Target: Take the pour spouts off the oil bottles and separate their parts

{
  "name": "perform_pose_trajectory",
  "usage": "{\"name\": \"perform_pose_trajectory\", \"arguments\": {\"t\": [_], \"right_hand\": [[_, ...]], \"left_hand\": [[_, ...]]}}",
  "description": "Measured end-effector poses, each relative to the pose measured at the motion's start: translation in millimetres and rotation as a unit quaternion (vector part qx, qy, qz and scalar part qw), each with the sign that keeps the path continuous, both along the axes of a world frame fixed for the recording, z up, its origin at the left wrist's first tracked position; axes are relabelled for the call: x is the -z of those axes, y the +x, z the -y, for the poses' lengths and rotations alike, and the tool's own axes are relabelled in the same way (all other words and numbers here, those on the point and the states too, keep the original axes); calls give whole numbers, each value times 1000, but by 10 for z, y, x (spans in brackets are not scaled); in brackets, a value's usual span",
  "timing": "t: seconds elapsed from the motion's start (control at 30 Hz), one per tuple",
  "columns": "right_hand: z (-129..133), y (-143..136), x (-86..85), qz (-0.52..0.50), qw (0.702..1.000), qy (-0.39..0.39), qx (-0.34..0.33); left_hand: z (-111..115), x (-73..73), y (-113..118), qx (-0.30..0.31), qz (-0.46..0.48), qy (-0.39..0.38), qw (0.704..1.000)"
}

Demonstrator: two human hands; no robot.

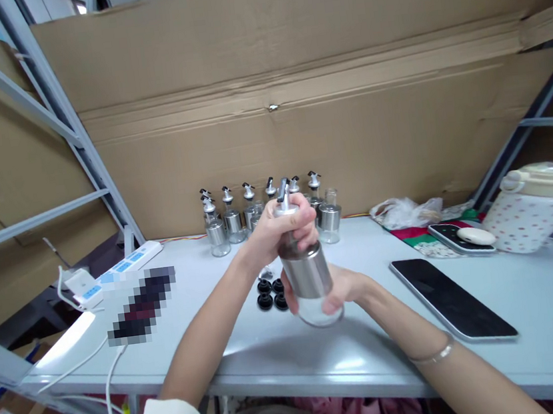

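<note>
Together, the left hand (293,224) clasped the neck and the right hand (334,288) the base of the glass-and-metal bottle (308,271)

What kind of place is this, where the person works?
Probably a small packing or assembly workspace: pourer-topped bottles in a row, black caps on the table, and cardboard sheets behind.

Apparently no readable text anywhere
</note>
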State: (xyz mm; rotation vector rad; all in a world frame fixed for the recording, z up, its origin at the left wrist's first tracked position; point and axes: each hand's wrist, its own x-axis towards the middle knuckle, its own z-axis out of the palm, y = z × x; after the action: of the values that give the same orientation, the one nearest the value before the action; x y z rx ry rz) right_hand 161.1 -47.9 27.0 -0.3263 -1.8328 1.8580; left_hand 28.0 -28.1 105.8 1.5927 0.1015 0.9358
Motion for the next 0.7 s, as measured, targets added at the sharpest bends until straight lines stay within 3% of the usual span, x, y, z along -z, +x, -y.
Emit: {"name": "perform_pose_trajectory", "arguments": {"t": [0.07, 0.13, 0.23, 0.3, 0.43, 0.57, 0.7], "right_hand": [[-7, 41, 83, -32, 978, -106, -176], [-17, 73, 162, -19, 941, -161, -297], [-24, 88, 218, 5, 915, -172, -366], [-27, 71, 216, -19, 926, -153, -343], [-66, 21, 198, -76, 960, -100, -249], [-124, 15, 216, -116, 974, -107, -164], [-123, 13, 215, -123, 982, -121, -78]], "left_hand": [[23, 47, 40, 64, 5, 3, 998], [50, 83, 87, 121, -4, 24, 992], [81, 108, 136, 168, -12, 74, 983], [88, 104, 144, 158, 3, 72, 985], [61, 71, 124, 81, 37, -8, 996], [-25, 58, 117, 4, 90, -64, 994], [-104, 71, 129, -75, 115, -60, 989]]}}
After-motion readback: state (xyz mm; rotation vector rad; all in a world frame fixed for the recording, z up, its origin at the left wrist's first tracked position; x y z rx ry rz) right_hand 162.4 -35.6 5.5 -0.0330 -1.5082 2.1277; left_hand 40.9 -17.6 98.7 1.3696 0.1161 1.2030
